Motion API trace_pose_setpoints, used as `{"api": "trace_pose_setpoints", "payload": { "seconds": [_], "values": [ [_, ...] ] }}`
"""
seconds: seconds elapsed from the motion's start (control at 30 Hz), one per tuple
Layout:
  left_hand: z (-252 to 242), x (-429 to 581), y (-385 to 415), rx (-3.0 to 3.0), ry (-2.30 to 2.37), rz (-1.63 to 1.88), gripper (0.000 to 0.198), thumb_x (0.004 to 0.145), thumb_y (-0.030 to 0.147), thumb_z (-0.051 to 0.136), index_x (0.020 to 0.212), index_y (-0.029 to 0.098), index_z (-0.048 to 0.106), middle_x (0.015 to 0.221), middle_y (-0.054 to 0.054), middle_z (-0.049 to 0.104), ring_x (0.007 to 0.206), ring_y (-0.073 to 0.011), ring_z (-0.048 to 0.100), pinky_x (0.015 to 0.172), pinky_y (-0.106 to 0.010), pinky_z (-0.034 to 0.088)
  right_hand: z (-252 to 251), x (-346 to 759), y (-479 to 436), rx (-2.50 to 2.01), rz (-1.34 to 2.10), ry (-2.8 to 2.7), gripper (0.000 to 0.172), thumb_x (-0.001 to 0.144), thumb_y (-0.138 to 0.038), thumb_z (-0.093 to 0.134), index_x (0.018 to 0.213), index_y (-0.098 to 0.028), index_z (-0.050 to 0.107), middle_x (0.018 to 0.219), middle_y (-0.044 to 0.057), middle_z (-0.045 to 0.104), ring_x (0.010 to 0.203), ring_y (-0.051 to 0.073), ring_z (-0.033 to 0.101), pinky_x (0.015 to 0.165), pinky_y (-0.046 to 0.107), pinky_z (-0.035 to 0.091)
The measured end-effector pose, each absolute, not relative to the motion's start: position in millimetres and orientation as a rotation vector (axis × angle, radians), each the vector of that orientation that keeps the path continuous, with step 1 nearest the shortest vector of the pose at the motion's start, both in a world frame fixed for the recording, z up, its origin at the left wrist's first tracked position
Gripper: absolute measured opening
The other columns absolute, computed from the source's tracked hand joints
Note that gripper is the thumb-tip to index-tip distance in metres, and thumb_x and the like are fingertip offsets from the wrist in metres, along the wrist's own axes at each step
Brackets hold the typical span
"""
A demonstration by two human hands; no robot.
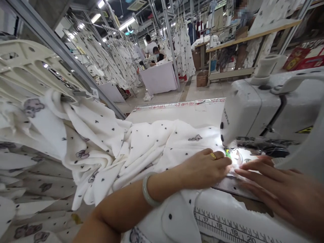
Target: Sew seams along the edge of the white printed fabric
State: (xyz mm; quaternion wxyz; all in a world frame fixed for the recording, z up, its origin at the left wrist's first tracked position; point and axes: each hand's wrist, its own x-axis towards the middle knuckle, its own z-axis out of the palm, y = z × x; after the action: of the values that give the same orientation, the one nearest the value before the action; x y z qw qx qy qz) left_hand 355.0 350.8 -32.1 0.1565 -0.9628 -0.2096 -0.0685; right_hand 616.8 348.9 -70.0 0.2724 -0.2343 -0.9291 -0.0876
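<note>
A white fabric [152, 141] printed with small dark marks and grey animal figures spreads over the sewing machine table, gathered in folds on the left. My left hand [206, 168], with a yellow ring and a pale bangle on the wrist, is closed on the fabric's edge just in front of the lit needle area. Opposite it, my right hand [280, 185] has its fingers stretched out, slightly blurred, with the fingertips at the cloth by the needle. The white sewing machine [253, 104] stands above both hands. Its needle is hard to make out. A green piece [228, 153] shows beside the presser area.
A printed ruler strip [227, 229] runs along the table's front edge. At left, more printed cloth hangs from a cream plastic rack [30, 64] beside a metal post [63, 54]. Beyond are hanging garments [183, 47], other workstations and several people at work.
</note>
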Motion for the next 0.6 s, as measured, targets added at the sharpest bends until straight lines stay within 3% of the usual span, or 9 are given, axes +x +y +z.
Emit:
{"api": "trace_pose_setpoints", "payload": {
  "seconds": [0.27,0.47,0.6],
  "values": [
    [-32.7,355.7,345.9,-2.814,-0.67,-0.142,0.023,0.104,0.013,0.045,0.114,0.012,0.066,0.099,-0.009,0.069,0.085,-0.0172,0.061,0.071,-0.031,0.049,-61.2,607.5,353.2,-0.608,-0.214,-2.578,0.04,0.108,-0.036,0.039,0.117,-0.028,0.076,0.111,-0.001,0.08,0.088,0.021,0.079,0.063,0.033,0.065],
    [-32.3,356.8,345.0,-2.713,-0.528,-0.189,0.021,0.101,0.01,0.048,0.09,0.013,0.066,0.089,-0.009,0.069,0.078,-0.0164,0.063,0.063,-0.029,0.047,-56.8,605.9,351.2,-0.615,-0.11,-2.537,0.041,0.109,-0.038,0.037,0.11,-0.027,0.077,0.108,-0.001,0.081,0.084,0.022,0.079,0.055,0.033,0.062],
    [-37.7,361.6,347.7,-2.761,-0.519,-0.285,0.028,0.101,0.007,0.045,0.082,0.014,0.065,0.089,-0.007,0.069,0.084,-0.0159,0.063,0.071,-0.029,0.051,-59.8,604.6,352.0,-0.658,-0.032,-2.572,0.038,0.108,-0.044,0.039,0.115,-0.028,0.073,0.108,0.002,0.081,0.082,0.024,0.079,0.055,0.035,0.061]
  ]
}}
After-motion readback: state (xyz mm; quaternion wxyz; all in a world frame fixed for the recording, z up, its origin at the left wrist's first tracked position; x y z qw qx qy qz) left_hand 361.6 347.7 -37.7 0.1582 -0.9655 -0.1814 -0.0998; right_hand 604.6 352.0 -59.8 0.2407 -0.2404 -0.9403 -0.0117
